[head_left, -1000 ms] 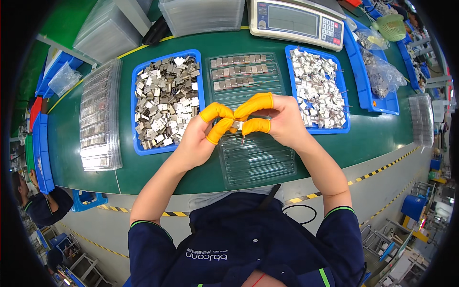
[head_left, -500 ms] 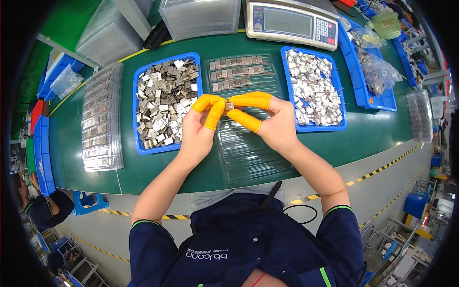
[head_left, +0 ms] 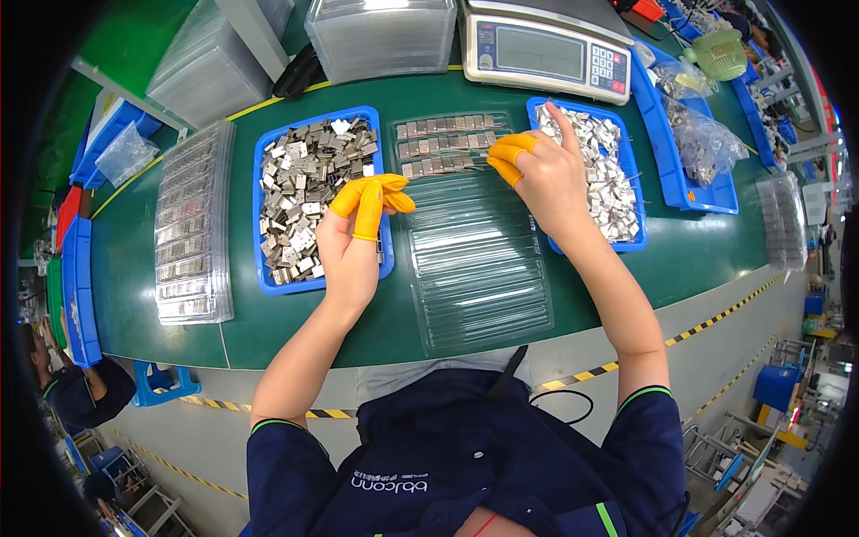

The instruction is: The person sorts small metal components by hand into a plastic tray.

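Note:
My right hand (head_left: 548, 174), yellow finger cots on its thumb and some fingers, pinches at the right end of the third row in a clear ribbed tray (head_left: 479, 286). The row's end meets my fingertips; whatever they grip is mostly hidden. Rows of small silvery metal parts (head_left: 445, 144) with thin reddish pieces lie in the tray's far end. Over the right edge of a blue bin (head_left: 268, 282) hovers my left hand (head_left: 353, 237), its yellow-covered fingers closed together. Anything between them is hidden. Loose metal housings (head_left: 300, 197) fill that bin.
Right of the tray, a second blue bin (head_left: 640, 228) holds whitish parts with leads (head_left: 608, 170). A digital scale (head_left: 546, 54) and stacked clear trays (head_left: 380, 40) stand behind. Filled trays (head_left: 192, 233) are stacked at left. Another blue bin (head_left: 702, 192) contains plastic bags.
My hands have parted after holding a small metal part together. The right moved up and right to the third row's end; the left drew back left toward the bin.

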Available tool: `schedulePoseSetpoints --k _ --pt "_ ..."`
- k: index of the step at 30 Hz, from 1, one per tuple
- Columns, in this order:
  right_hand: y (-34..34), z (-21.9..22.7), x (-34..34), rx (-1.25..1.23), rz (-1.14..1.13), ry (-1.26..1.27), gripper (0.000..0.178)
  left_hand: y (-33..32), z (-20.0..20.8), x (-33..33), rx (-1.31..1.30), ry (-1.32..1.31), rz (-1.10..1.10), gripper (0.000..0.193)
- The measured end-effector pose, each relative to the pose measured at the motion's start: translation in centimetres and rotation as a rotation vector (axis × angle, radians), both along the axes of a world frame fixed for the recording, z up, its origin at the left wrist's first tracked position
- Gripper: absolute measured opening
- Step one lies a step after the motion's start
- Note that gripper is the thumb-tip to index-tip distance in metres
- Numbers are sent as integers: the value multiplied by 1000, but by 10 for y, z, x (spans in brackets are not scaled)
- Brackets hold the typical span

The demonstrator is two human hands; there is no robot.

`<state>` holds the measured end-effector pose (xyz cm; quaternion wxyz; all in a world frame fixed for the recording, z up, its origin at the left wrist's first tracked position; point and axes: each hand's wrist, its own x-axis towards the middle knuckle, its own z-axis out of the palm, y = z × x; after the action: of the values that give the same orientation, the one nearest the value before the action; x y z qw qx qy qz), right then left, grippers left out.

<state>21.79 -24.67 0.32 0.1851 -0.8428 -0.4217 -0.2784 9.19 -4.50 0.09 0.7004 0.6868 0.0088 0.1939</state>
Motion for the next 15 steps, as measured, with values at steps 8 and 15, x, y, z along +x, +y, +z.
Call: schedulePoseSetpoints --k 8,15 --pt "1 -5 3 -120 5 -16 10 6 4 -1 -26 -6 74 26" --pt "-1 -3 3 -130 13 35 16 20 16 0 -21 -100 168 23"
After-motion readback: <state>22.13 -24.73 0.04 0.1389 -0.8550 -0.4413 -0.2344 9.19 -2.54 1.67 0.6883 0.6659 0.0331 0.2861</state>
